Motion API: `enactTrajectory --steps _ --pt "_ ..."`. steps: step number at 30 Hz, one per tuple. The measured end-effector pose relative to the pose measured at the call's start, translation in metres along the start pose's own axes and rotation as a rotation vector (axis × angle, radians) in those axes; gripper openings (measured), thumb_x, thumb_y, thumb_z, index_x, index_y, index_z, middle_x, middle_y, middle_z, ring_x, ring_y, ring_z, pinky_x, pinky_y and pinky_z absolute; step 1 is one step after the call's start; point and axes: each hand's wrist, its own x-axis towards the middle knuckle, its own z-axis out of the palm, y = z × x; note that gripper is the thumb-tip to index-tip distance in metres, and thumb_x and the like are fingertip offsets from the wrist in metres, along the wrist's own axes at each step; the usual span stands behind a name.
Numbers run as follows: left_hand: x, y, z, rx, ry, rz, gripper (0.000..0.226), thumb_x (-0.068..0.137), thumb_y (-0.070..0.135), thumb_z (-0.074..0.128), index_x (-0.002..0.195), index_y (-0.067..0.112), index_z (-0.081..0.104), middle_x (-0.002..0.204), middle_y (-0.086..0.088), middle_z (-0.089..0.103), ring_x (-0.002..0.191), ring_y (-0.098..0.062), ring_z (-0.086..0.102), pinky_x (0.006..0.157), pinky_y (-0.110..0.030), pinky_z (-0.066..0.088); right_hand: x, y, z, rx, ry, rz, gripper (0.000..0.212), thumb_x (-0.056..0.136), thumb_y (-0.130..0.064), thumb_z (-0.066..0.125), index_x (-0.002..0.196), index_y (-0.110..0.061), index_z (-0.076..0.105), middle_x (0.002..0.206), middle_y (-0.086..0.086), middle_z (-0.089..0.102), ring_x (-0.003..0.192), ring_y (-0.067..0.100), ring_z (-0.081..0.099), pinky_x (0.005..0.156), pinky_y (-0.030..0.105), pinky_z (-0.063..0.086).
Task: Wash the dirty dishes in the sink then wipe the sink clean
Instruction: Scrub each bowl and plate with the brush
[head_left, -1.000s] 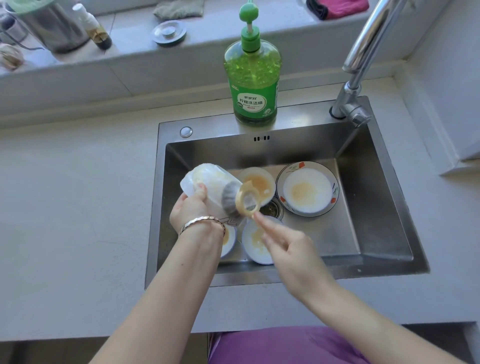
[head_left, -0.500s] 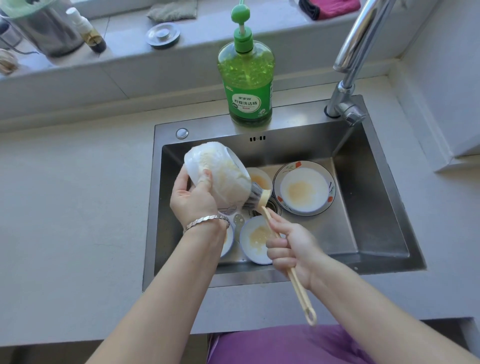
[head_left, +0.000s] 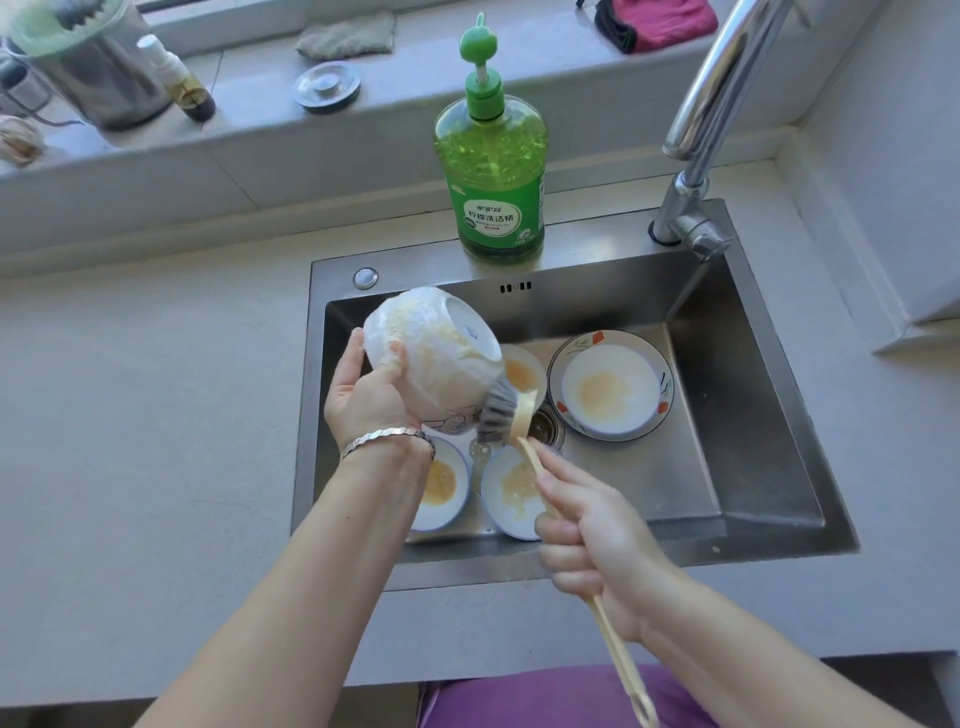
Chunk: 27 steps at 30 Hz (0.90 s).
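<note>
Above the sink (head_left: 769, 467), a smeared white bowl (head_left: 431, 358) was held tilted, base up, gripped by the left hand (head_left: 363, 395); the right hand (head_left: 592, 540) clasped a long-handled brush (head_left: 506, 415), bristles against the bowl's rim; four soiled dishes (head_left: 610, 387) lay below.

The sink (head_left: 753, 467) is brushed stainless steel with a dull sheen; the faucet (head_left: 722, 88) is polished, mirror-bright metal. The bowl (head_left: 431, 358) looks like glossy glazed ceramic, smeared with residue. The dish brush (head_left: 524, 426) has a pale matt handle and grey bristles. The soap bottle (head_left: 493, 176) is clear green plastic, the countertop (head_left: 130, 415) matt and smooth
</note>
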Motion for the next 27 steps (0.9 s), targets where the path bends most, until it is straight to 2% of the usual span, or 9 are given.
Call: enactTrajectory --steps 3,5,8,11,15,20,23,27 --pt "0.0 0.002 -0.008 0.072 -0.077 -0.071 0.043 0.086 -0.003 0.056 0.127 0.01 0.055 0.123 -0.01 0.059 0.102 -0.026 0.062 0.087 -0.044 0.052 0.013 -0.018 -0.01 0.009 0.058 0.003 0.031 0.1 -0.021 0.037 0.117 -0.039 0.055 0.046 -0.007 0.019 0.03 0.002 0.015 0.029 0.007 0.011" --pt "0.001 0.006 -0.012 0.106 -0.143 -0.103 0.042 0.088 0.0 0.053 0.13 0.007 0.052 0.129 -0.013 0.057 0.109 -0.028 0.059 0.087 -0.043 0.051 0.013 -0.021 -0.016 -0.002 0.054 0.016 0.032 0.1 -0.021 0.036 0.116 -0.04 0.056 0.046 -0.007 0.02 0.031 0.002 0.016 0.028 0.008 0.012" --pt "0.003 0.017 -0.013 0.124 -0.217 -0.095 0.042 0.089 0.002 0.052 0.13 0.009 0.052 0.123 -0.008 0.06 0.089 -0.019 0.062 0.075 -0.034 0.055 0.005 -0.007 -0.02 0.002 -0.039 0.084 0.031 0.098 -0.023 0.039 0.109 -0.042 0.061 0.045 -0.007 0.021 0.031 0.002 0.017 0.027 0.008 0.016" --pt "0.005 0.025 -0.016 0.149 -0.345 -0.089 0.039 0.087 0.0 0.052 0.124 0.012 0.056 0.101 -0.001 0.067 0.073 -0.012 0.066 0.061 -0.027 0.058 0.01 -0.014 -0.027 -0.012 -0.062 0.077 0.031 0.097 -0.023 0.039 0.111 -0.041 0.06 0.046 -0.007 0.02 0.031 0.002 0.016 0.027 0.006 0.016" --pt "0.009 0.036 -0.026 0.272 -0.501 -0.107 0.035 0.083 0.001 0.052 0.115 0.012 0.06 0.085 0.005 0.073 0.069 -0.011 0.069 0.059 -0.026 0.058 0.013 -0.054 -0.04 -0.245 -0.036 0.019 0.032 0.098 -0.021 0.036 0.11 -0.042 0.057 0.045 -0.007 0.022 0.031 0.002 0.017 0.027 0.007 0.015" --pt "0.013 0.035 -0.039 0.42 -0.573 -0.159 0.039 0.067 0.004 0.057 0.105 0.012 0.063 0.082 0.003 0.074 0.067 -0.014 0.069 0.056 -0.027 0.058 0.007 -0.078 -0.033 -0.634 -0.048 -0.108 0.036 0.099 -0.018 0.039 0.108 -0.047 0.057 0.044 -0.009 0.023 0.033 0.003 0.017 0.031 0.007 0.016" --pt "0.016 0.037 -0.045 0.532 -0.617 -0.16 0.038 0.067 0.003 0.058 0.103 0.012 0.064 0.081 0.002 0.074 0.064 -0.013 0.068 0.052 -0.024 0.057 -0.001 -0.081 -0.033 -0.806 -0.085 -0.219 0.037 0.097 -0.015 0.044 0.111 -0.046 0.059 0.041 -0.014 0.027 0.032 0.003 0.019 0.032 0.008 0.017" --pt "0.015 0.035 -0.05 0.61 -0.72 -0.164 0.04 0.06 0.005 0.061 0.099 0.012 0.066 0.08 0.0 0.074 0.064 -0.014 0.068 0.052 -0.023 0.056 -0.003 -0.083 -0.039 -0.947 -0.022 -0.122 0.036 0.098 -0.019 0.043 0.11 -0.05 0.057 0.043 -0.01 0.025 0.037 0.007 0.017 0.035 0.011 0.014"
